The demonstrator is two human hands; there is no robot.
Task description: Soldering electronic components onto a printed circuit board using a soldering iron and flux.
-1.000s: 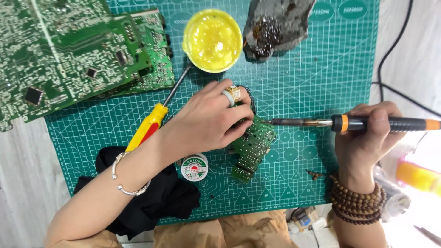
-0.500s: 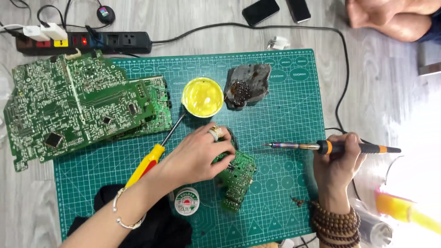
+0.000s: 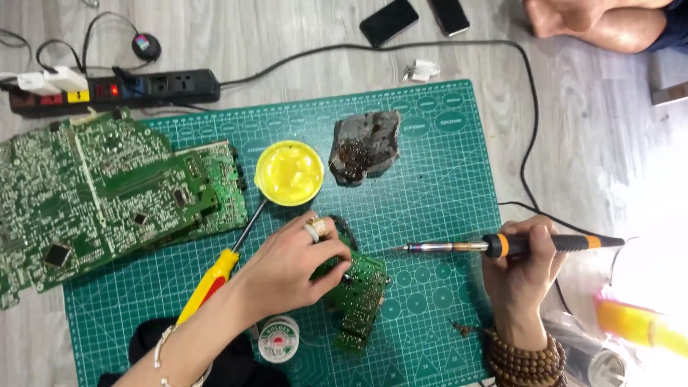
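I see a matt green cutting mat [image 3: 444, 172], a glossy yellow plastic tin [image 3: 289, 173], the iron's [image 3: 502, 246] metal tip, and wooden beads [image 3: 527, 358].

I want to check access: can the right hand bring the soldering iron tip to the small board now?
Probably yes. The right hand holds the iron, tip aimed at the small board; bare mat lies between. The left hand covers its left part.

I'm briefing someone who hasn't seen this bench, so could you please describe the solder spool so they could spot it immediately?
Start at the green cutting mat and go to its near edge. Beside the left hand's wrist, just left of the small circuit board it grips, lies the solder spool. It is the only small round white reel with a green label there, much smaller than the yellow tin.
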